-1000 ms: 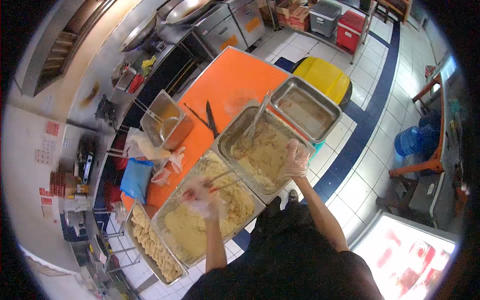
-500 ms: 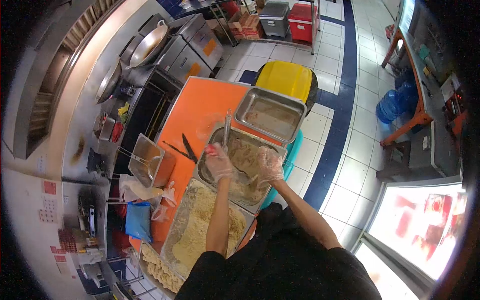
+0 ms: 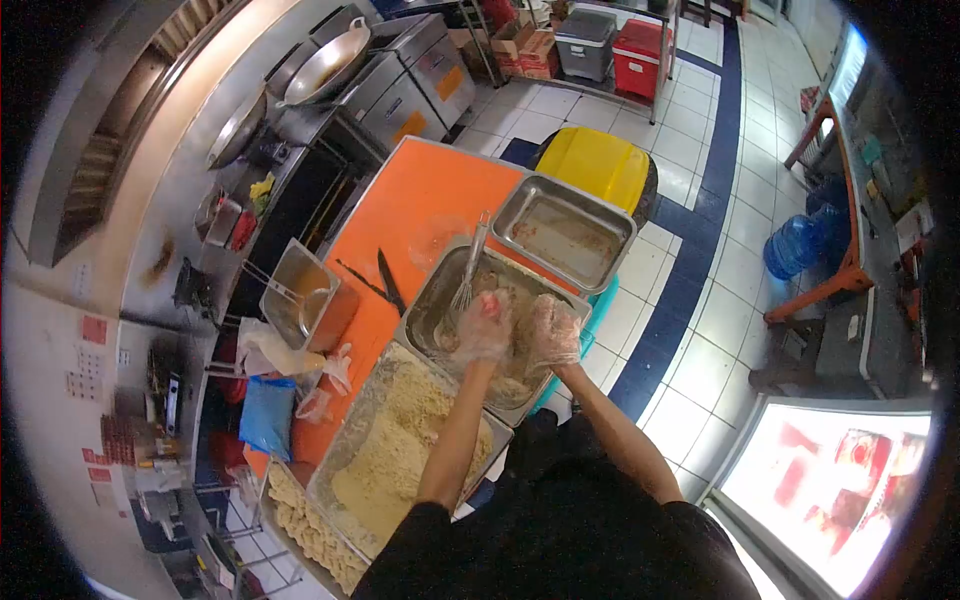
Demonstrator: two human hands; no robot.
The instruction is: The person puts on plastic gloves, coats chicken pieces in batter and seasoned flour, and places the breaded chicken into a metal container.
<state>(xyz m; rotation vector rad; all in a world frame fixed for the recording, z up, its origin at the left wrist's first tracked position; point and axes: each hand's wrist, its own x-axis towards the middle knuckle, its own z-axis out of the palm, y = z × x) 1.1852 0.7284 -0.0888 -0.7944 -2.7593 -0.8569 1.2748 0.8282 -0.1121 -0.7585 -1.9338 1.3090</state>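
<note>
My left hand (image 3: pixel 484 332), in a clear plastic glove, is over a deep metal pan (image 3: pixel 424 290) of murky, wet mixture. A red patch shows at its fingers, which motion blurs. My right hand (image 3: pixel 555 332), also gloved and coated with wet residue, is beside it over the pan's right part. Its fingers curl inward, and what they hold, if anything, is hidden. A wire whisk (image 3: pixel 474 262) leans in the pan just beyond my left hand. Below my left forearm lies a tray of pale, crumbly flour (image 3: pixel 385 445).
A shallow metal tray (image 3: pixel 565 235) adjoins the pan's far side. Knives (image 3: pixel 388 278) lie on the orange tabletop (image 3: pixel 430 190). A metal container with a strainer (image 3: pixel 305 300) stands left, near a blue bag (image 3: pixel 268 415). Coated pieces (image 3: pixel 305 520) fill a tray at lower left.
My left hand has moved right and slightly up in the view, closer to my right hand. The camera view has shifted a little, moving the table slightly right.
</note>
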